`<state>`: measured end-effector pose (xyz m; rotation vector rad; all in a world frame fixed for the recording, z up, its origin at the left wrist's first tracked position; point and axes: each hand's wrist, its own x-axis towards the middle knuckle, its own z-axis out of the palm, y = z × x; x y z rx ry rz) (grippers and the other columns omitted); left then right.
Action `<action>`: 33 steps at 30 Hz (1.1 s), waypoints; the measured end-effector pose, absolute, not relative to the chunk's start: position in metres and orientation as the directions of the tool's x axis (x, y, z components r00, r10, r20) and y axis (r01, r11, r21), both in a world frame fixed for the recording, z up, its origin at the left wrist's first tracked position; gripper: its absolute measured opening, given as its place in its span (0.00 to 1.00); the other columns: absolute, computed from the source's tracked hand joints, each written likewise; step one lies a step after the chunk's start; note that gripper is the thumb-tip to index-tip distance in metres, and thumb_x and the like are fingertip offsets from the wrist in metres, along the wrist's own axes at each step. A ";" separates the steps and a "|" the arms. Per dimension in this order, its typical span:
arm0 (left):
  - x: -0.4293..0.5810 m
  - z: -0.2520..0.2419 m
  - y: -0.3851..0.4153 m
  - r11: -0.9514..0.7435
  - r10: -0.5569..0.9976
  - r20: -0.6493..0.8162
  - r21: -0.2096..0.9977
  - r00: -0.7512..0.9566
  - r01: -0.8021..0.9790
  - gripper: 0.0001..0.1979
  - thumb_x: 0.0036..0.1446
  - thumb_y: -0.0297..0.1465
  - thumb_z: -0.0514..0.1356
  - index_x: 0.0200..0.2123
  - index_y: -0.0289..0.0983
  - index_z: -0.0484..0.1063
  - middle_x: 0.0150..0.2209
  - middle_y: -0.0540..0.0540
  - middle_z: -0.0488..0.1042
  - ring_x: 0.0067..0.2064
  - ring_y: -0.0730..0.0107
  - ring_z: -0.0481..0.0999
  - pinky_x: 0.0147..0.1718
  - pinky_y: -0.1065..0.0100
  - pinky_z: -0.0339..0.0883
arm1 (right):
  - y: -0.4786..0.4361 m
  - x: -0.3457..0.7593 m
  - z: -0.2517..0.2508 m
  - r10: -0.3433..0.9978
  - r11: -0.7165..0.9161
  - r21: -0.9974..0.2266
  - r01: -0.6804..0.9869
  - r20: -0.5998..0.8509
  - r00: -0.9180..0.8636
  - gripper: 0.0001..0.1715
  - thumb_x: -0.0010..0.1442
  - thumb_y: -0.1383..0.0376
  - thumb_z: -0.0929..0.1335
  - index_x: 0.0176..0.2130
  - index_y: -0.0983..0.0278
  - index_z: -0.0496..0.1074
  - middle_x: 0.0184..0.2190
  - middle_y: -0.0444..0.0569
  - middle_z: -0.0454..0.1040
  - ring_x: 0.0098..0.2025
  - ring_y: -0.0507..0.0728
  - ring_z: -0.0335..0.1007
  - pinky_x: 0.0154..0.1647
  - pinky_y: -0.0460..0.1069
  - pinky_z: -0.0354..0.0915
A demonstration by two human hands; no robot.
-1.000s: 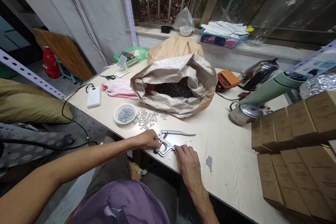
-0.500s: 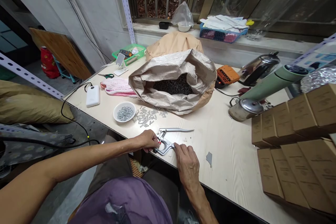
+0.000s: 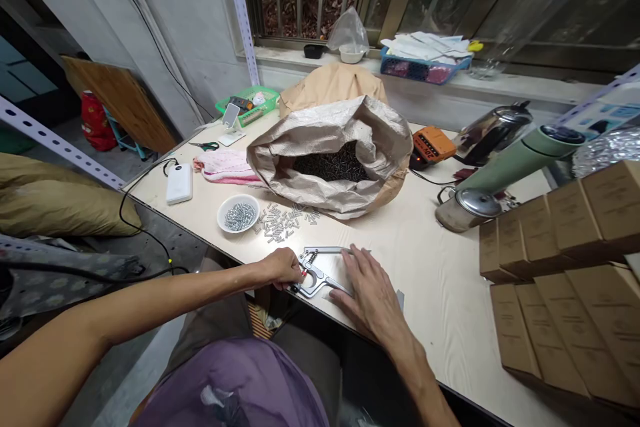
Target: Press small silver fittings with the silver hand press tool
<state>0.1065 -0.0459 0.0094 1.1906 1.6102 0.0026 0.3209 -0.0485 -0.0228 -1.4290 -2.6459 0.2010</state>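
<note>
A silver pair of pliers with a rounded C-shaped jaw and a dark spring (image 3: 316,279) lies near the table's front edge. My left hand (image 3: 281,268) is closed in a pinch at the jaw end, beside a small red part; what the fingertips hold is hidden. My right hand (image 3: 373,293) is open over the handles, its fingers at the upper handle and its thumb near the lower one. Behind the pliers, small silver screw-like metal pieces (image 3: 280,221) lie loose beside a white bowl (image 3: 221,219) filled with similar pieces.
A large open sack (image 3: 280,140) of dark small parts stands at the back. Left are a white power bank (image 3: 179,183), a pink-white cloth (image 3: 225,165) and scissors (image 3: 207,145). Cardboard boxes (image 3: 540,320), a steel mug (image 3: 467,208) and a green flask (image 3: 525,160) stand right.
My right hand has released the lower handle, opened, and moved up and right so its fingers reach the upper handle. My left hand stays at the jaw.
</note>
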 end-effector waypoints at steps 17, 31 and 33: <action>0.106 0.004 -0.062 -0.034 0.925 -0.326 0.439 0.194 0.898 0.09 0.54 0.34 0.57 0.28 0.35 0.70 0.32 0.46 0.72 0.37 0.64 0.71 0.34 0.67 0.66 | -0.044 0.312 -0.005 0.811 0.584 0.010 0.812 -0.059 -0.582 0.19 0.53 0.62 0.67 0.45 0.66 0.66 0.39 0.54 0.70 0.42 0.59 0.64 0.45 0.53 0.55; 0.155 -0.001 -0.039 -0.525 0.794 -0.229 0.209 0.564 0.825 0.34 0.48 0.39 0.65 0.55 0.31 0.56 0.47 0.38 0.67 0.49 0.55 0.64 0.44 0.59 0.61 | -0.056 0.328 -0.023 0.849 0.528 0.045 0.848 -0.007 -0.528 0.40 0.47 0.56 0.71 0.55 0.66 0.59 0.49 0.58 0.68 0.49 0.62 0.63 0.43 0.54 0.61; 0.157 -0.001 -0.038 -0.528 0.792 -0.231 0.204 0.565 0.824 0.35 0.48 0.40 0.65 0.55 0.32 0.56 0.48 0.38 0.66 0.49 0.54 0.64 0.43 0.58 0.62 | -0.055 0.329 -0.021 0.879 0.477 0.054 0.877 -0.002 -0.477 0.38 0.47 0.57 0.71 0.54 0.66 0.61 0.46 0.57 0.69 0.46 0.61 0.64 0.40 0.53 0.61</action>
